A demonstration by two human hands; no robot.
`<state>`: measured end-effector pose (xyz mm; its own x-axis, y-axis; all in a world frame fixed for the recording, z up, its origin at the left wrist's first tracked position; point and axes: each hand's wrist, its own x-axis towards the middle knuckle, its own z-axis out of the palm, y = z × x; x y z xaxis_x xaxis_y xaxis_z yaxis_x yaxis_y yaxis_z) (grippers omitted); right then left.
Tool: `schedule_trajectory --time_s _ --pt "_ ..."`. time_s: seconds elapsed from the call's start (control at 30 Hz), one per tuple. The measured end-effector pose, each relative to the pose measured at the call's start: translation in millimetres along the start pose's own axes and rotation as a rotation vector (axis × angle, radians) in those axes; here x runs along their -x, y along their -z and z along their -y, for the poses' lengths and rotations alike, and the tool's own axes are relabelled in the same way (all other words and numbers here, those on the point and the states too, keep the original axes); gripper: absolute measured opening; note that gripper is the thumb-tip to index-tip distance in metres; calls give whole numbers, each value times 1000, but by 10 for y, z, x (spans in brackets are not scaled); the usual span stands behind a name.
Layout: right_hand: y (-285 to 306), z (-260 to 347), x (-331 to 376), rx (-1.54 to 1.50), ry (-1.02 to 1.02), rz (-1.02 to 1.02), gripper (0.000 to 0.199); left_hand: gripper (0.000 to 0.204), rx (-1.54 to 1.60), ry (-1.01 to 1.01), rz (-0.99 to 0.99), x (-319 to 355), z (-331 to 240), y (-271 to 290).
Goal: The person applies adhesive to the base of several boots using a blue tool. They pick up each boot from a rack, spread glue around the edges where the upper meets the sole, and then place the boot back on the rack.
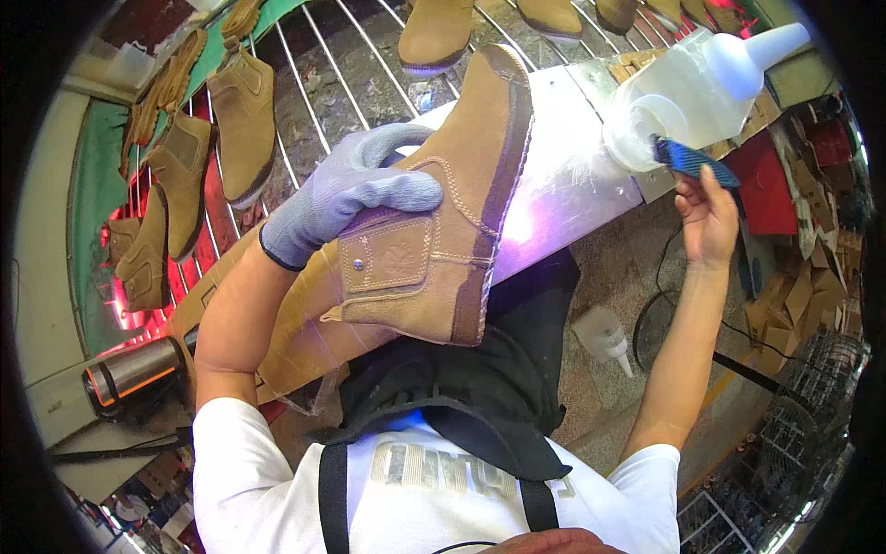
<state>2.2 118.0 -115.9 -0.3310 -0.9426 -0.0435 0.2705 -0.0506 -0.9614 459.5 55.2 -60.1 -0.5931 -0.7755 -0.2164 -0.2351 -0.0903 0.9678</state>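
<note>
**A:** What have I got in the left hand (346,198)?

**B:** It wears a grey glove, and its fingers are wrapped over the ankle opening of the boot (443,222), closed on it. The boot is tan suede with a dark sole edge, held tilted, toe pointing away from me and heel down toward my apron (480,406).

**A:** And the right hand (709,217)?

**B:** Bare, lifted up and to the right of the boot, well apart from it. Its fingers are pinched shut on a blue brush (690,159). The brush end sits at the mouth of a clear bottle (688,92) with a white nozzle, just above the hand.

**A:** What lies under the boot?

**B:** A shiny metal bench (572,175), running between both hands, with a purple glare just right of the boot's sole.

**A:** Beyond the left hand?

**B:** A wire rack (314,55) with more tan boots (242,120) on it, off to the left of and past the glove. Near my right elbow, a second small bottle (604,337) stands on the floor.
</note>
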Motion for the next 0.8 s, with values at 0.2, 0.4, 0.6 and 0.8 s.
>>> schedule_trajectory --time_s 0.2,0.4,0.6,0.8 --pt "-818 146 358 155 157 194 19 92 30 77 48 43 13 46" --pt "-1393 288 541 179 437 389 22 91 -60 49 98 6 -31 146" --pt "-1427 404 404 333 487 579 20 85 -44 132 130 107 -80 239" --pt "-1496 467 288 339 427 578 22 84 -32 117 164 136 -67 262"
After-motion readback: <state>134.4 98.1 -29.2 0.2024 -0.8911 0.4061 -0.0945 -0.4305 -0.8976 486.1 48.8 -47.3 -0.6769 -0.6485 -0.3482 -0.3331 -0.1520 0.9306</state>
